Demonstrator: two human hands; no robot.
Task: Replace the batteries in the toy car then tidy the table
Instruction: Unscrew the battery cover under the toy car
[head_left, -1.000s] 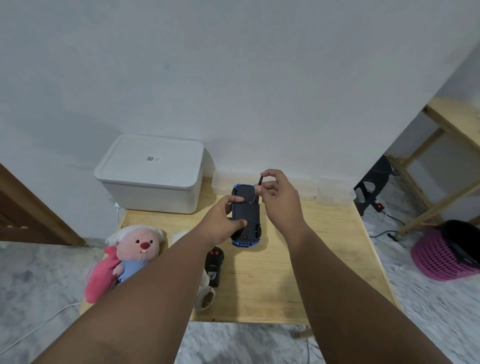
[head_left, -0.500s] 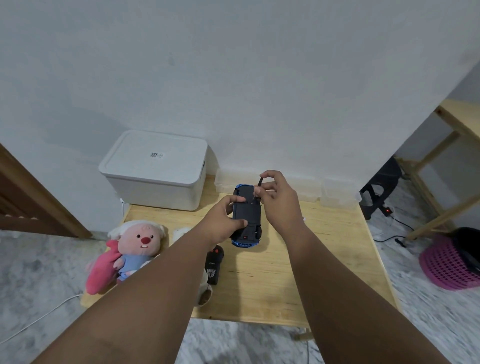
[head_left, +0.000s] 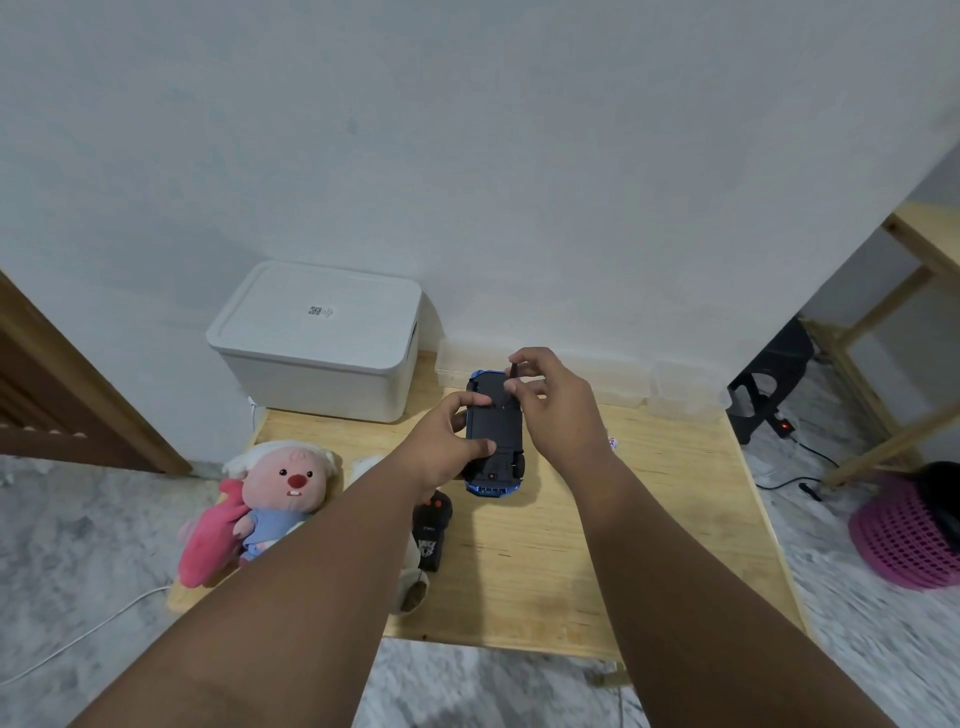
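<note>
A blue toy car (head_left: 495, 434) lies upside down on the wooden table (head_left: 649, 525), its black underside facing up. My left hand (head_left: 445, 447) grips the car from its left side, thumb across the underside. My right hand (head_left: 553, 402) pinches a thin dark screwdriver (head_left: 511, 379) that stands upright with its tip on the car's underside near the far end. A black remote control (head_left: 431, 527) lies on the table just under my left forearm. No batteries are visible.
A white lidded storage box (head_left: 319, 343) stands at the table's back left. Clear plastic containers (head_left: 649, 387) line the wall behind the car. A pink plush toy (head_left: 265, 499) lies at the left edge. A pink basket (head_left: 914, 535) sits on the floor at right.
My hands and the car keep their hold and place. The camera has shifted slightly, so the scene sits a little further right and lower in the frame.
</note>
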